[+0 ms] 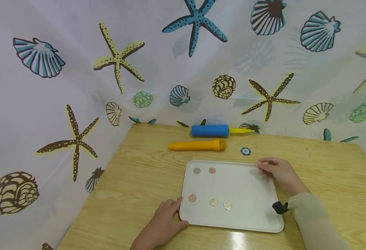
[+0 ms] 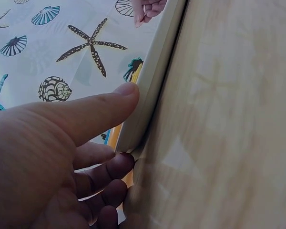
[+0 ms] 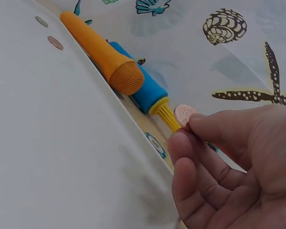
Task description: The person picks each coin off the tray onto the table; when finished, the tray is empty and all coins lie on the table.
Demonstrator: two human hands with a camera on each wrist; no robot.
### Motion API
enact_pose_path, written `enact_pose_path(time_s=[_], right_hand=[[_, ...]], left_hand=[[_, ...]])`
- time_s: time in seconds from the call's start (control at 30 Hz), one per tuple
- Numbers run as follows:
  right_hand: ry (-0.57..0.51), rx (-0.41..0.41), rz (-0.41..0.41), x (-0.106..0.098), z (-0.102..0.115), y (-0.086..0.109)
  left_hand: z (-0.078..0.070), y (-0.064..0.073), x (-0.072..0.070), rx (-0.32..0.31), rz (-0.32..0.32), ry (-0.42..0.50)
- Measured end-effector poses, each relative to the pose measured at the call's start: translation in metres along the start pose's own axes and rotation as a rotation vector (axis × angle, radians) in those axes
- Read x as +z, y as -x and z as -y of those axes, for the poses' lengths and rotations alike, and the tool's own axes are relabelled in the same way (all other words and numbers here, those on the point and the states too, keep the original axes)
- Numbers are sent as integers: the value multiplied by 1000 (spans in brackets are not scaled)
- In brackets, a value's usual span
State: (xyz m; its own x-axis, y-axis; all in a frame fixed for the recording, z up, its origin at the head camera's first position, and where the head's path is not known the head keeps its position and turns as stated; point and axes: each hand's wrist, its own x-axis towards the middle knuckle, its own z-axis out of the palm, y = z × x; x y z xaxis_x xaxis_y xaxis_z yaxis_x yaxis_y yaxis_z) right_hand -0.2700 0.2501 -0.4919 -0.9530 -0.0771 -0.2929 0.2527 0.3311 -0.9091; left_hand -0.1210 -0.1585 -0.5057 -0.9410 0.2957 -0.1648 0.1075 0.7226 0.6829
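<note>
Between thumb and index finger, my right hand [image 1: 278, 173] pinches a copper coin [image 3: 183, 114], held up over the back right corner of a white tray [image 1: 245, 187]. My left hand [image 1: 162, 224] grips the tray's front left corner, thumb along the front edge and index finger at the left side. Several coins lie flat on the tray: a silver coin [image 1: 197, 171] and a copper coin [image 1: 212, 170] near the back, another copper coin [image 1: 192, 197] at the left, and two pale coins [image 1: 220, 203] toward the front.
Behind the tray lie an orange toy microphone [image 1: 195, 145] and a blue pump [image 1: 210, 131] with a yellow rod. A blue and white poker chip [image 1: 246, 151] sits on the wooden table [image 1: 139, 180] to their right. A sheet [image 1: 158, 62] printed with seashells hangs around the table.
</note>
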Motion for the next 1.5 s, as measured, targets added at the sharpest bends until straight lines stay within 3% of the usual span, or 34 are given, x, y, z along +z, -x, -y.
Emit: enact_pose_path(time_s=[0.27, 0.43, 0.77, 1.0, 1.27, 1.5], right_hand=[[37, -16, -91, -30, -20, 7], [168, 16, -144, -39, -27, 9], [404, 6, -152, -43, -30, 15], [519, -25, -152, -43, -30, 15], [536, -19, -169, -41, -27, 13], [482, -96, -170, -6, -5, 11]], left_hand=[[-2, 1, 0, -22, -5, -4], [-2, 0, 0, -21, -1, 2], [1, -2, 1, -26, 3, 22], [-1, -2, 1, -31, 2, 29], [2, -4, 2, -33, 2, 23], [4, -2, 4, -17, -9, 33]])
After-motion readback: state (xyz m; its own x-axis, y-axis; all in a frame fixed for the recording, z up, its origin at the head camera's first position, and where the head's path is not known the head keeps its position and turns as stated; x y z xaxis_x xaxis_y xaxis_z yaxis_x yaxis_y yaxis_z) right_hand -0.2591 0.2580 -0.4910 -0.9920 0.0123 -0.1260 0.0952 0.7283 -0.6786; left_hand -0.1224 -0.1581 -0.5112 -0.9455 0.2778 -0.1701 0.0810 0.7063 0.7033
